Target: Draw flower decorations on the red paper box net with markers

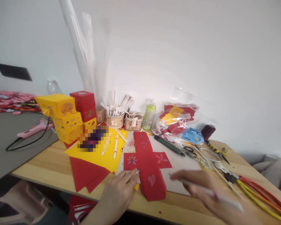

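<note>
Working over wooden table [178,204], facing pale wall [201,56]. Spreading red cutout [145,161] flat as cross on pale board [178,184], between both hands, reaching well beyond left fingertips. Lying unfolded, likely for showing all drawn parts at once: heart [151,180] just right of left fingertips, flowers [132,160] farther out.

Resting left hand [120,192] beside cutout, bending fingers slightly and close together over white bit [137,178] and yellow scrap [136,187]; not telling whether gripping or only pressing. Probably steadying from side to avoid covering heart.

Curling right hand [201,178] around pen [227,202], slanting it back from fingers; blurring too much for reading exact grip or tip. Hovering right of cutout, perhaps for clearer view of red face.

Crowding space right of pen fingers with shears [241,180], possibly limiting elbow room. Lying beyond same fingers: green tool [170,145], scissors [189,152]; farther, bag [178,120]. Lying beyond left fingertips: yellow paper [98,160], carrying loose markers [116,147]; standing farther, boxes [66,125], pen cup [115,121], bottle [150,115]. Lying left of left fingers: red sheets [84,178], apparently not obstructing.
</note>
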`<action>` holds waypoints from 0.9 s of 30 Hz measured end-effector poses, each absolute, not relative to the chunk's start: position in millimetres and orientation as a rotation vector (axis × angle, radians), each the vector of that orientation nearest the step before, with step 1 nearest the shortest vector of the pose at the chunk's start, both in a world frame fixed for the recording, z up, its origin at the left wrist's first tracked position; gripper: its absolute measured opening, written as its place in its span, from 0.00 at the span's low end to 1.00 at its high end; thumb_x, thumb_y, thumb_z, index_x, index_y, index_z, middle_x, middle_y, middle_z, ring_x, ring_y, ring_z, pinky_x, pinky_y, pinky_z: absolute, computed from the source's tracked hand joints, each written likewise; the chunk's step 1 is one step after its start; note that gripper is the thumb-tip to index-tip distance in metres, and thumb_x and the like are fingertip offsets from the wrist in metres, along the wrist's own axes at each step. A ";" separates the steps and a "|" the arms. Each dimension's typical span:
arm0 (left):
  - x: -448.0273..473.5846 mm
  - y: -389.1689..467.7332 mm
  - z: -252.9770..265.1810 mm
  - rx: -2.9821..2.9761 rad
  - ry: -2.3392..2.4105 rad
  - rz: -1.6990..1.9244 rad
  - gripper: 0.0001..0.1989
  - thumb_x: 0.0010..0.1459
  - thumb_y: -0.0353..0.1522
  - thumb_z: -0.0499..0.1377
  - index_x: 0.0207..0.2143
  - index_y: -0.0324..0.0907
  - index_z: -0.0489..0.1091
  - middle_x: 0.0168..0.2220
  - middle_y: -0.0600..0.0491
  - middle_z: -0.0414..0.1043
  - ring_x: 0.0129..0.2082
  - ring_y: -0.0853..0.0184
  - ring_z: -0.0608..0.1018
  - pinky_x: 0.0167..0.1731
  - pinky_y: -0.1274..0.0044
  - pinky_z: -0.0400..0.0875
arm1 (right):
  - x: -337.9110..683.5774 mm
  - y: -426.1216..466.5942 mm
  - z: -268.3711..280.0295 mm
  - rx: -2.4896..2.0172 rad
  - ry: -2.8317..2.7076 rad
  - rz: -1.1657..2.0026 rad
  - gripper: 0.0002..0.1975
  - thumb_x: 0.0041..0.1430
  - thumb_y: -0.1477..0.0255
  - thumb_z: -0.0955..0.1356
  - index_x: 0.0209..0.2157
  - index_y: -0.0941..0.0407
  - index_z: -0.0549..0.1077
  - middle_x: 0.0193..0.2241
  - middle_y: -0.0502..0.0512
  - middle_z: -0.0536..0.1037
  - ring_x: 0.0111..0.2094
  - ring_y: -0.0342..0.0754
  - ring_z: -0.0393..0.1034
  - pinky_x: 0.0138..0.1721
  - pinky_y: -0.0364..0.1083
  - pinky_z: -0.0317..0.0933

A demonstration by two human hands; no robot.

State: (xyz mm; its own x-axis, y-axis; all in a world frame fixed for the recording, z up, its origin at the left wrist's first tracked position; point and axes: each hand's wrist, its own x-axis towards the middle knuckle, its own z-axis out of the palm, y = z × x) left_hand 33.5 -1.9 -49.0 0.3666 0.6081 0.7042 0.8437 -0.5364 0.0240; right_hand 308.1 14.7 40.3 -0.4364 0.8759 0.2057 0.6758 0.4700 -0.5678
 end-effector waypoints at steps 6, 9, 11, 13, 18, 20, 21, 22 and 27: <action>41.7 11.2 -51.4 -2.362 -1.359 -0.630 0.21 0.49 0.21 0.50 0.45 0.37 0.71 0.47 0.46 0.72 0.30 0.65 0.76 0.26 0.77 0.73 | 279.6 93.9 38.7 -1.277 -1.687 0.967 0.16 0.57 0.57 0.63 0.29 0.54 0.72 0.16 0.46 0.60 0.18 0.41 0.52 0.19 0.42 0.50; 46.1 16.9 -53.1 -2.377 -1.363 -0.554 0.21 0.48 0.21 0.52 0.46 0.36 0.70 0.49 0.45 0.70 0.27 0.65 0.76 0.24 0.75 0.74 | 282.3 115.5 22.7 -1.179 -1.485 1.130 0.11 0.50 0.62 0.69 0.24 0.55 0.68 0.15 0.43 0.54 0.17 0.39 0.45 0.17 0.40 0.43; 48.2 19.1 -55.0 -2.385 -1.365 -0.561 0.20 0.48 0.22 0.53 0.45 0.36 0.71 0.49 0.45 0.70 0.27 0.65 0.76 0.24 0.75 0.74 | 284.0 125.7 12.7 -1.179 -1.436 1.163 0.13 0.48 0.62 0.71 0.22 0.55 0.67 0.15 0.43 0.55 0.18 0.39 0.46 0.18 0.40 0.45; 49.6 20.4 -57.7 -2.385 -1.363 -0.573 0.20 0.48 0.21 0.53 0.45 0.35 0.71 0.49 0.46 0.70 0.26 0.64 0.76 0.22 0.74 0.74 | 284.6 133.4 4.3 -1.204 -1.394 1.187 0.16 0.47 0.60 0.70 0.20 0.56 0.66 0.15 0.43 0.56 0.18 0.39 0.49 0.20 0.40 0.52; 51.5 22.6 -66.5 -2.354 -1.336 -0.628 0.18 0.49 0.21 0.52 0.43 0.35 0.72 0.45 0.46 0.73 0.25 0.63 0.76 0.19 0.73 0.72 | 282.0 144.5 -8.8 -1.233 -1.310 1.234 0.17 0.47 0.57 0.70 0.20 0.55 0.66 0.12 0.41 0.52 0.16 0.38 0.48 0.30 0.46 0.64; 52.0 23.1 -69.6 -2.336 -1.321 -0.663 0.17 0.51 0.22 0.51 0.42 0.35 0.72 0.45 0.46 0.74 0.25 0.63 0.75 0.19 0.73 0.72 | 278.4 147.9 -9.9 -1.229 -1.307 1.244 0.17 0.46 0.58 0.71 0.20 0.54 0.65 0.13 0.41 0.53 0.17 0.38 0.49 0.31 0.45 0.64; 52.1 23.0 -70.6 -2.331 -1.312 -0.683 0.16 0.51 0.22 0.51 0.42 0.35 0.72 0.44 0.46 0.74 0.26 0.63 0.75 0.19 0.73 0.72 | 275.9 150.0 -9.7 -1.225 -1.311 1.251 0.17 0.45 0.58 0.71 0.19 0.55 0.64 0.13 0.41 0.54 0.17 0.38 0.50 0.31 0.44 0.65; 52.1 22.6 -71.2 -2.329 -1.297 -0.706 0.16 0.51 0.22 0.51 0.41 0.36 0.72 0.44 0.46 0.74 0.26 0.63 0.75 0.19 0.72 0.72 | 272.9 152.3 -9.1 -1.218 -1.317 1.257 0.18 0.44 0.58 0.72 0.18 0.55 0.63 0.13 0.41 0.55 0.18 0.38 0.52 0.31 0.44 0.65; 49.6 17.9 -67.3 -2.382 -1.194 -0.819 0.16 0.48 0.21 0.51 0.39 0.37 0.71 0.41 0.48 0.75 0.26 0.63 0.75 0.20 0.74 0.70 | 252.6 165.4 -4.5 -1.151 -1.345 1.292 0.18 0.40 0.60 0.74 0.18 0.55 0.64 0.16 0.43 0.58 0.20 0.38 0.55 0.34 0.46 0.67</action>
